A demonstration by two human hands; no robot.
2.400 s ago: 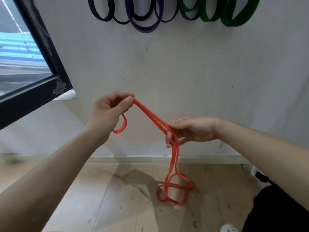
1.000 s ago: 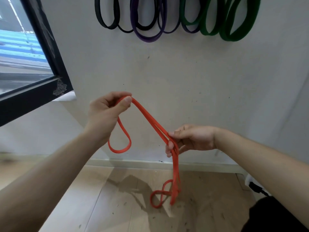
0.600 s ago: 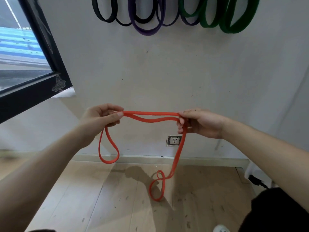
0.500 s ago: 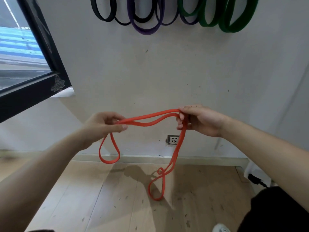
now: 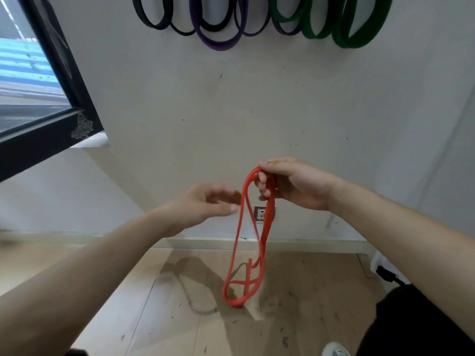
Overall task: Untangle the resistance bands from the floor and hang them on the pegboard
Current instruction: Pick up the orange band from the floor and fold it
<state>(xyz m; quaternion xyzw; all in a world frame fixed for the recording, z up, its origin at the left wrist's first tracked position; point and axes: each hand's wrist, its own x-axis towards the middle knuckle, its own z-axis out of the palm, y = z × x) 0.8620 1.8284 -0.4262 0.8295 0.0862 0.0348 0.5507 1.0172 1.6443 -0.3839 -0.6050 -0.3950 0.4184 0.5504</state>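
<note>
Orange rubber resistance band (image 5: 267, 223) dangling mid-frame from my right hand (image 5: 295, 186).
I see its fingers (image 5: 262, 179) clamped round the band; left hand (image 5: 205, 204) beside it, fingers loosely apart.

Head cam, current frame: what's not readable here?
Head view only:
- The pegs: cut off by the top edge; only lower loops of the hanging bands show.
- Blur on the left hand: contact with the red band unclear.
- Top of the red band: hidden inside the grip of the right hand.
- Lower crossing: strands overlap; knot or mere twist, cannot tell.
</note>
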